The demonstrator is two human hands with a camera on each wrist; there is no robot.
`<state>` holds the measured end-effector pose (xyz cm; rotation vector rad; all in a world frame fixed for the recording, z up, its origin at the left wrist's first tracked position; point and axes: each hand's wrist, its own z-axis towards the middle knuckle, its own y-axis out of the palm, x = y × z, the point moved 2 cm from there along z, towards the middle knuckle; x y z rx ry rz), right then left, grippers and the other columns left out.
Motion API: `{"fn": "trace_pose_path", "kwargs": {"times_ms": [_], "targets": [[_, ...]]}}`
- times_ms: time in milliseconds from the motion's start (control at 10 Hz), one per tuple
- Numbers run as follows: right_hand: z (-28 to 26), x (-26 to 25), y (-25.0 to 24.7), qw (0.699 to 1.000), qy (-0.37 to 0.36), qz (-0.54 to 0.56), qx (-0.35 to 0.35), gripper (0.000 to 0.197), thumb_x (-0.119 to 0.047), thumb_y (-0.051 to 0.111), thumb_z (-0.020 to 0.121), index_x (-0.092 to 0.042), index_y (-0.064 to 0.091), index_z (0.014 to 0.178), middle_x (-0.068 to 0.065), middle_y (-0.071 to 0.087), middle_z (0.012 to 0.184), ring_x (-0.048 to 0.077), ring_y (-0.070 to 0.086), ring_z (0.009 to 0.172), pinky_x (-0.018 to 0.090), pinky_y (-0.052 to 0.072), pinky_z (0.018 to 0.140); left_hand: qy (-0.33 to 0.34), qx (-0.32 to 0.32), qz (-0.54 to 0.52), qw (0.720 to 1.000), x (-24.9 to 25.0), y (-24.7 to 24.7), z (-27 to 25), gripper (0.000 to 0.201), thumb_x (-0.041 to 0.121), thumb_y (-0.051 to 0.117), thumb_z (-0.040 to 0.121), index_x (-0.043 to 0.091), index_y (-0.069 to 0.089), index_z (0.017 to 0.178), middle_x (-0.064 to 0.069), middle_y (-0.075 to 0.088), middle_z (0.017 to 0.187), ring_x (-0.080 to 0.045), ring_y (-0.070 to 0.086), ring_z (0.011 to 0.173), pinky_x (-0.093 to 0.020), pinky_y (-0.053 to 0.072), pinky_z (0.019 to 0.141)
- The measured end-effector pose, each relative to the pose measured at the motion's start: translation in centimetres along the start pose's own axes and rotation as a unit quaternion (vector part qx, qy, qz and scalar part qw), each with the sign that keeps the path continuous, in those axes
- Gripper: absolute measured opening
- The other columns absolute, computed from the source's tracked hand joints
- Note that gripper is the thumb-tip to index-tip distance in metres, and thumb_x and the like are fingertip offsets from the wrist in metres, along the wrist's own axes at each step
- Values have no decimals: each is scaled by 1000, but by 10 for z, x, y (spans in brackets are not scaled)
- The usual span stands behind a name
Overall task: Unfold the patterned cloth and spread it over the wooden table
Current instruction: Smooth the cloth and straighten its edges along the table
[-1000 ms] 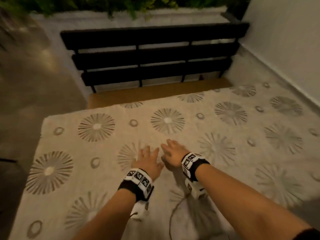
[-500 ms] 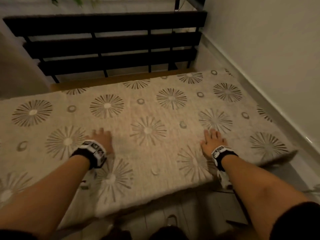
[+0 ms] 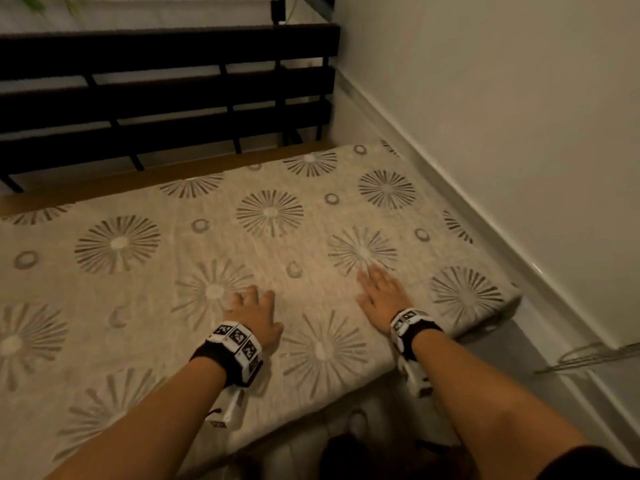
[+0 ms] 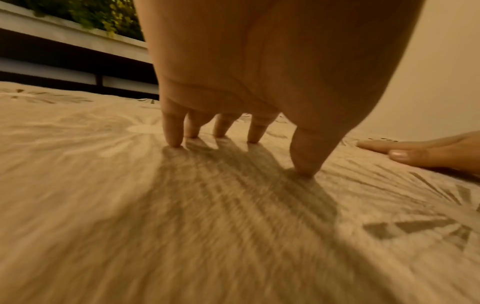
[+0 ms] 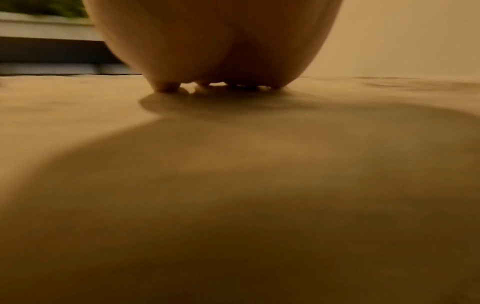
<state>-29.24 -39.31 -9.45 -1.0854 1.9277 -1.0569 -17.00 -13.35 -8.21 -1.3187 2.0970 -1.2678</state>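
The beige patterned cloth, printed with grey starbursts and rings, lies spread flat over the wooden table, of which only a strip shows along the far edge. My left hand rests on the cloth near the front middle, fingertips and thumb pressed down with the palm arched. My right hand lies flat, fingers straight, on the cloth toward the right end. In the right wrist view the right hand presses the cloth. The right hand's fingers also show in the left wrist view on the cloth.
A black slatted bench back runs behind the table. A white wall with a skirting ledge stands close on the right. The cloth's right corner hangs over the table end. A wire rack sits at the lower right, floor below.
Both hands slid apart from the middle, then my left hand came back rightward toward the right hand. The head view turned to the table's right end.
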Motion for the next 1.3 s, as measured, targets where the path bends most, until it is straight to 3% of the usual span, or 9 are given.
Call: {"fn": "trace_pose_path", "kwargs": {"times_ms": [100,300,400,500,600,700,800,1000,1300], "targets": [[-2,80,-9,997,71,12,22,61,-51,17,100,-30,-5,153,0,-14,162,19,-10,149,38,-5,119,-26,12,47,998,29,-17,11,60,53,52,85,17,40,131,-15,40,137,-42,40,123,-50,43,98],[16,176,-40,994,106,25,31,62,-50,19,100,-31,-5,153,0,-18,161,23,-12,149,46,-6,120,78,17,36,996,166,-40,61,54,52,55,85,18,47,126,-14,42,134,-40,43,122,-52,42,99],[29,181,-52,1000,-3,5,29,59,-47,20,101,-30,-1,153,-1,-14,162,20,-9,149,44,-3,121,139,8,-3,990,245,-41,89,64,55,54,85,27,35,139,-11,30,148,-39,31,135,-53,37,105],[21,216,-48,998,51,21,28,62,-54,19,99,-33,-4,153,-3,-15,162,19,-10,149,46,-2,120,130,-16,32,991,292,-35,103,80,64,54,81,37,15,146,-12,5,159,-45,10,143,-58,25,112],[5,266,-42,984,137,110,30,66,-61,20,96,-36,-4,152,1,-3,163,26,9,149,47,12,119,102,-30,62,992,309,-31,108,82,67,59,75,43,17,141,-10,0,158,-51,4,141,-65,26,105],[2,299,-41,943,215,255,-2,68,-64,19,95,-25,21,150,16,45,145,34,50,124,45,40,106,97,-46,64,992,316,-35,111,81,64,65,71,38,26,137,-13,11,153,-54,13,135,-61,34,103],[16,309,-57,937,266,224,24,64,-55,17,97,-15,34,145,17,48,142,35,50,124,47,39,106,99,-31,85,991,328,-44,110,81,63,67,68,33,33,135,-14,24,146,-49,24,130,-58,39,99],[43,268,-84,959,71,247,115,58,-36,32,101,-17,16,153,6,22,159,26,28,144,38,24,118,186,-8,76,980,377,-47,117,95,69,58,77,38,5,150,-6,-4,161,-39,1,147,-58,25,112],[0,288,-72,941,247,215,81,56,-40,26,101,-19,21,152,9,15,161,31,28,143,43,28,114,210,-12,58,976,393,-39,127,59,54,46,90,22,35,139,-11,27,151,-39,26,138,-54,34,104]]}}
